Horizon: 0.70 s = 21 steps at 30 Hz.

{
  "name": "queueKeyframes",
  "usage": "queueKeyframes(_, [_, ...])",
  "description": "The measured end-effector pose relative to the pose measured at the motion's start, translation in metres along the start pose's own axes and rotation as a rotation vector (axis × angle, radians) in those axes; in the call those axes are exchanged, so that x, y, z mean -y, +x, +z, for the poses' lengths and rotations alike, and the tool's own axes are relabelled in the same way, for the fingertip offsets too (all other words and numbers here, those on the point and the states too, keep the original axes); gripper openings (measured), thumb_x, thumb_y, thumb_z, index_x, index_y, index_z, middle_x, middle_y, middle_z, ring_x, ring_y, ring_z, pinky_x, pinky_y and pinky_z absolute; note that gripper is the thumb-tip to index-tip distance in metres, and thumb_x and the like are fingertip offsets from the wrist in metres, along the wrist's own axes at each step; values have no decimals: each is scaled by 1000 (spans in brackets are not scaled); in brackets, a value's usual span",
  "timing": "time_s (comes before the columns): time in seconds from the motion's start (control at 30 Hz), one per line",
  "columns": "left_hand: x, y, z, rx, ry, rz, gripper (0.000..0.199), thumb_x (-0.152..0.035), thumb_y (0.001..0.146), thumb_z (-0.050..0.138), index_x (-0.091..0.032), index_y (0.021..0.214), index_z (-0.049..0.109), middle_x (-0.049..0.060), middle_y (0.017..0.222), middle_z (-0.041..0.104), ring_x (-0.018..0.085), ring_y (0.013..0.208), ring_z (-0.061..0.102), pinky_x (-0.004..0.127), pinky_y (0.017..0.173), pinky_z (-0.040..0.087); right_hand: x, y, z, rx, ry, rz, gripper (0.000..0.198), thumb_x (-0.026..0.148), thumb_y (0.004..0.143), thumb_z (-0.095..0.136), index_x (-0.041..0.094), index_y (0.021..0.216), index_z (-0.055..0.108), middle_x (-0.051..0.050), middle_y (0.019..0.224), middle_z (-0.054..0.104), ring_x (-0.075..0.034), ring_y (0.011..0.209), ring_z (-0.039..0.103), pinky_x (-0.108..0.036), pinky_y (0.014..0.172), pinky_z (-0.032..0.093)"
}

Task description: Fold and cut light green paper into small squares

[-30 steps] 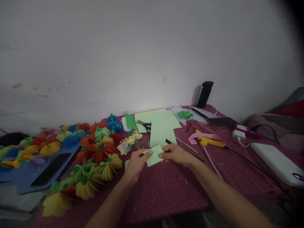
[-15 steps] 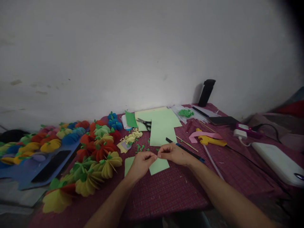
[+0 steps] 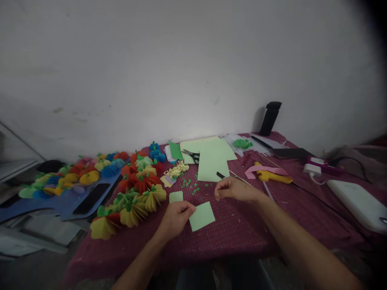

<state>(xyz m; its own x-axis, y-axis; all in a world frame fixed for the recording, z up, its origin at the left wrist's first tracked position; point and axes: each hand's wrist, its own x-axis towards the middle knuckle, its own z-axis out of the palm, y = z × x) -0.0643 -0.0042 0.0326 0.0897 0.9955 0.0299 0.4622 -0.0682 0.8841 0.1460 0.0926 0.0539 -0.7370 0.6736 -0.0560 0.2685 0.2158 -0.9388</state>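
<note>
A light green paper square has its left corner pinched between the thumb and fingers of my left hand. Up and to the right, my right hand hovers with its fingertips curled together; whatever they hold, if anything, is too small to see. It partly covers a dark pen. Another light green paper piece lies just beyond my left hand. Small green paper scraps are scattered between the hands and a larger light green sheet.
Colourful folded paper pumpkins crowd the left side. Black scissors and pale yellow shreds lie toward the back. On the right are a yellow glue gun with its cord, a white power bank and a black bottle.
My hands have parted, the right one moving away to the right. My left hand has come nearer me with the paper square. The view has turned left.
</note>
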Motion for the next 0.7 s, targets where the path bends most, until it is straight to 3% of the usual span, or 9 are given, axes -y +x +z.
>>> queueKeyframes(0.13, [-4, -19, 7, 20, -16, 4, 27, -33, 76, 47, -14, 65, 62, 0, 58, 55, 13, 56, 46, 20, 51, 31, 11, -10, 26, 101, -95, -65, 20, 33, 69, 56, 17, 78, 64, 1, 66, 58, -11, 58, 46, -21, 53, 35])
queueKeyframes(0.37, [-13, -37, 13, 92, -4, 43, 29, -32, 77, 44, -14, 61, 60, -3, 52, 46, 10, 51, 37, 20, 48, 26, 13, -16, 60, 154, -182, -115, 14, 23, 69, 53, 14, 69, 63, 4, 53, 48, -7, 48, 37, -19, 45, 27])
queueKeyframes(0.5, [-12, -47, 9, 95, 25, 41, 28, -30, 77, 44, -15, 60, 60, -3, 52, 46, 10, 52, 37, 20, 48, 24, 12, -21, 59, 177, -165, -77, 13, 24, 68, 55, 15, 68, 64, 4, 52, 49, -7, 48, 38, -19, 45, 27])
queueKeyframes(0.7, [-10, -57, -7, 83, 113, 57, 31, -31, 79, 42, -15, 58, 58, -2, 53, 47, 11, 54, 39, 20, 50, 25, 13, -28, 36, 219, -96, -23, 13, 20, 69, 51, 14, 67, 63, 1, 59, 58, -10, 54, 49, -21, 53, 35])
